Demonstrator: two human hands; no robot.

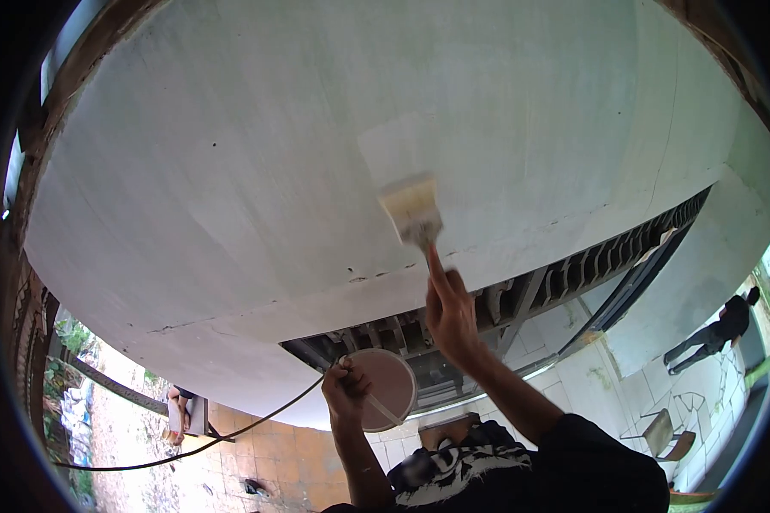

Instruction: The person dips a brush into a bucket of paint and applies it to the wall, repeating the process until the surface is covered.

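A wide paintbrush [411, 207] with pale bristles is in my right hand [454, 318], its handle gripped from below and the index finger stretched along it. The bristles are against the whitish wall [274, 188], slightly smeared by motion. Lower and to the left, my left hand [346, 390] is closed at the side of a round bucket [392, 380], whose pinkish-brown inside or base faces me. A pale strip, like a bucket handle, runs across the bucket from the fist.
Below the wall is a dark slatted opening [573, 269]. A black cable [188, 456] runs down left from near my left hand. A person in dark clothes [717, 332] stands far right, near a chair [661, 433]. Another person's limbs [180, 406] show at lower left.
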